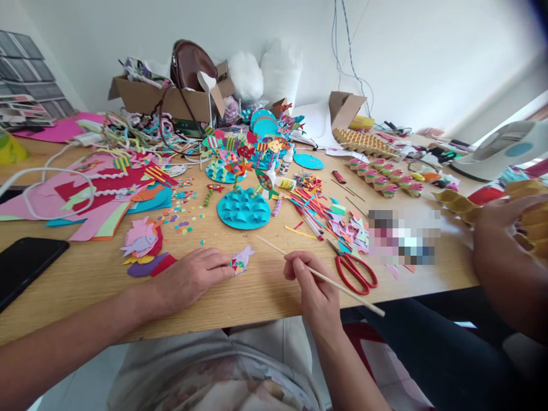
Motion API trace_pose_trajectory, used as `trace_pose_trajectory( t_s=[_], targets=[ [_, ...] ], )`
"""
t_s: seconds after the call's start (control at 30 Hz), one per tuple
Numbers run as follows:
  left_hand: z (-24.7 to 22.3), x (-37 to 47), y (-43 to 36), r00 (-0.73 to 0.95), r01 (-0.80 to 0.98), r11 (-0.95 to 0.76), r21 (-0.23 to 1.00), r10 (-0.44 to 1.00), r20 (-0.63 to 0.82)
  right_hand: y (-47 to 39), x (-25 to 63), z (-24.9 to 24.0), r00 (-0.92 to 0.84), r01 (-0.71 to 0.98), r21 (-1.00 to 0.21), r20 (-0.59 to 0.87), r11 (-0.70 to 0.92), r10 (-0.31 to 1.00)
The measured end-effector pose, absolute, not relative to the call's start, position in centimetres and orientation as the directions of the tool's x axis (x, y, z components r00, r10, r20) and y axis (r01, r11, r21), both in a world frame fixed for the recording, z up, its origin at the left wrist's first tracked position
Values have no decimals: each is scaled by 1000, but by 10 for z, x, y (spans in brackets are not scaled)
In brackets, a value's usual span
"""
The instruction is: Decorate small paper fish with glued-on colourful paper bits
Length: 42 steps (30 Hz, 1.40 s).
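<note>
My left hand (193, 280) rests on the table, its fingertips closed on the edge of a small lilac paper fish (241, 260) with red, green and yellow patches. In my right hand (314, 285) is a thin pale wooden stick (346, 290), pinched between thumb and fingers, its narrow end tilted toward the fish. Beyond my hands stands a blue bumpy round base (244, 209) with a paper fish on a twisted stem. A pair of red-handled scissors (357, 273) lies just right of my right hand. Left of the fish is a pile of fish-shaped paper cutouts (144, 240).
Paper scraps (338, 220) and a glue bottle (286, 161) lie beyond the scissors. At far left is a black phone (25, 265). Another person's hand (496, 240) holds an egg carton (531, 214) at right. A cardboard box (149, 98) stands at the back.
</note>
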<state>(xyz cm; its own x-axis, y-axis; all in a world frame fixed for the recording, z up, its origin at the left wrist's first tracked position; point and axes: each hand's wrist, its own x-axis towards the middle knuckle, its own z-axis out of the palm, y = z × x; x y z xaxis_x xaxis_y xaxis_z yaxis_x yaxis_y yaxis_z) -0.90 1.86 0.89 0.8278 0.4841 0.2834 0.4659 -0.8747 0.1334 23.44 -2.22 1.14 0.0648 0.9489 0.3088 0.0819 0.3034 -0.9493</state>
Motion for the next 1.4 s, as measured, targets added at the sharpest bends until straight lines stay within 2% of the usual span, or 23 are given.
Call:
trace_pose_trajectory(
  t_s=[0.1,0.23,0.4,0.53,0.63,0.77,0.9,1.0,1.17,1.27,1.4],
  targets=[
    [9,-11,18,837,461,-882,102,470,280,-20,249,14,-54,212,-905,366,369,929],
    [8,-13,16,838,473,-875,102,482,256,-15,268,16,-187,207,-912,318,354,929],
    [7,-14,16,835,477,-874,94,484,264,-8,282,18,-117,173,-944,265,282,957],
    [7,-13,15,833,470,-880,67,468,297,-1,285,18,-13,328,-925,197,190,980],
    [6,-13,14,817,485,-871,81,484,314,3,286,17,25,533,-830,210,164,977],
    [7,-13,13,811,462,-881,101,466,354,8,287,18,1,813,-567,230,133,973],
    [15,-13,11,799,456,-887,72,443,407,14,288,17,-29,939,-329,221,102,975],
    [22,-11,11,804,459,-888,23,426,414,20,287,16,-33,977,-201,185,71,982],
    [30,-15,18,768,544,-839,-11,492,410,26,288,14,-32,989,-135,187,58,982],
    [36,-22,29,668,607,-791,79,561,488,27,290,14,-24,990,-131,187,49,982],
    [49,-28,49,477,706,-662,250,706,524,27,287,15,-23,994,-101,166,40,986]
  ],
)
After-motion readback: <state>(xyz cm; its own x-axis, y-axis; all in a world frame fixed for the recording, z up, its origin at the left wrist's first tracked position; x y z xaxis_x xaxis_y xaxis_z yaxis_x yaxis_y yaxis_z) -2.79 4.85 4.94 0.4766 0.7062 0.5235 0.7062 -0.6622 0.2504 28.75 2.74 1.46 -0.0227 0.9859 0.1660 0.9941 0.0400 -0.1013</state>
